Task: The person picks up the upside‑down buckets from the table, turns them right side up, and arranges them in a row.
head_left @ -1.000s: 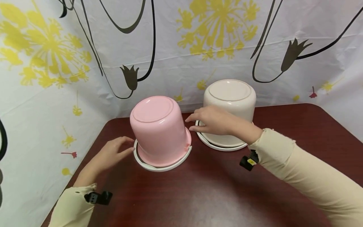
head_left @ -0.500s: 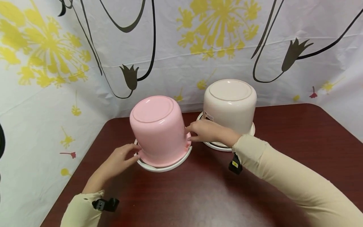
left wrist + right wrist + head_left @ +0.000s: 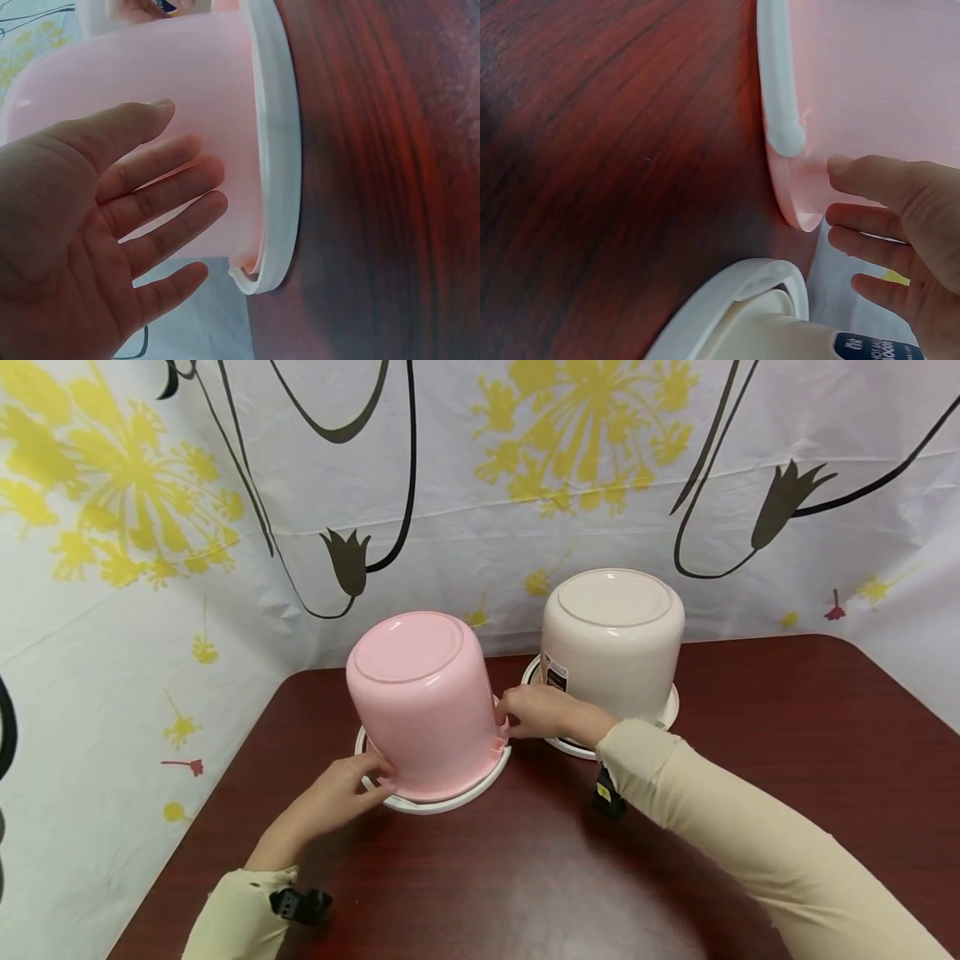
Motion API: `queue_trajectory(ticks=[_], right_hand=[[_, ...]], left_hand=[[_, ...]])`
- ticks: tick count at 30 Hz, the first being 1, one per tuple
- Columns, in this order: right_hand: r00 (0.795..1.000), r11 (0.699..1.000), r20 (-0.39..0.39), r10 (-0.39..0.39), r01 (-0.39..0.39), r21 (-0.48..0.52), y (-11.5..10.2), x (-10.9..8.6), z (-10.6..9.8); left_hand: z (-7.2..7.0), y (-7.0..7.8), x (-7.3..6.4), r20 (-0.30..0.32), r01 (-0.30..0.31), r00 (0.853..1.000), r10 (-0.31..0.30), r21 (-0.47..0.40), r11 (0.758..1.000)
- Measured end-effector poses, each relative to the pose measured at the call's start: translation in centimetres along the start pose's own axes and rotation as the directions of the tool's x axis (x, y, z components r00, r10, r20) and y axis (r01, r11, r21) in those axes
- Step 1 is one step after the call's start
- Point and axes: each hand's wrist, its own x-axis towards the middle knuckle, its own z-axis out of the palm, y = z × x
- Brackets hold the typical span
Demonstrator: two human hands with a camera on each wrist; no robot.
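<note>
A pink bucket (image 3: 420,710) stands upside down on the dark red table, its white handle (image 3: 279,150) lying around the rim. At its lower left side is my left hand (image 3: 333,797), the fingertips close to the rim. In the left wrist view that hand's fingers (image 3: 176,176) are extended beside the bucket wall. My right hand (image 3: 542,710) is at the bucket's right side, between it and a cream bucket (image 3: 615,643). The right wrist view has its thumb and fingers (image 3: 870,225) spread near the pink rim, holding nothing.
The cream bucket, also upside down, stands behind and right of the pink one; its white handle (image 3: 705,315) lies around its rim, and a dark label (image 3: 874,346) is on its side. A patterned curtain (image 3: 450,485) hangs behind the wooden table (image 3: 525,877).
Both hands have moved in towards the pink bucket: the left one rightward and slightly down, the right one leftward from in front of the cream bucket. The buckets have stayed put.
</note>
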Motion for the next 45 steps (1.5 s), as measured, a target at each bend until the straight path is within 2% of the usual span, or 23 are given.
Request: queue_trajectory(ticks=[4,9,12,19,25,33,40,45], right_hand=[[1.0,1.0,0.008,0.015,-0.015,-0.003,0.3,0.2,0.6],[0.999,1.0,-0.041,-0.017,0.017,-0.009,0.6,0.4,1.3],[0.997,0.999,-0.068,-0.036,0.035,-0.003,0.8,0.5,1.8],[0.997,1.0,-0.08,-0.008,0.009,0.015,1.1,0.2,2.9],[0.993,0.999,-0.12,-0.024,0.026,0.018,1.5,0.3,3.5],[0.991,0.999,-0.13,-0.011,0.015,0.03,1.7,0.4,3.7],[0.993,0.999,-0.117,0.006,-0.002,0.037,1.7,0.5,3.7],[0.991,0.999,-0.131,0.011,-0.006,0.036,1.6,0.4,3.8]], left_hand=[[0.4,0.2,0.1,0.032,0.004,0.999,-0.003,-0.01,1.0],[1.0,0.4,0.2,0.063,-0.008,0.998,0.009,-0.02,1.0],[1.4,0.4,0.4,0.08,-0.029,0.996,0.029,-0.003,1.0],[2.1,0.3,0.7,0.117,-0.069,0.991,0.065,0.035,0.997],[2.2,0.3,0.6,0.101,-0.095,0.991,0.085,0.097,0.991],[2.0,0.5,0.7,0.094,-0.078,0.993,0.066,0.137,0.987],[2.3,0.0,0.6,0.072,-0.142,0.988,0.133,0.127,0.982],[2.5,-0.4,0.5,0.047,-0.21,0.977,0.206,0.112,0.971]])
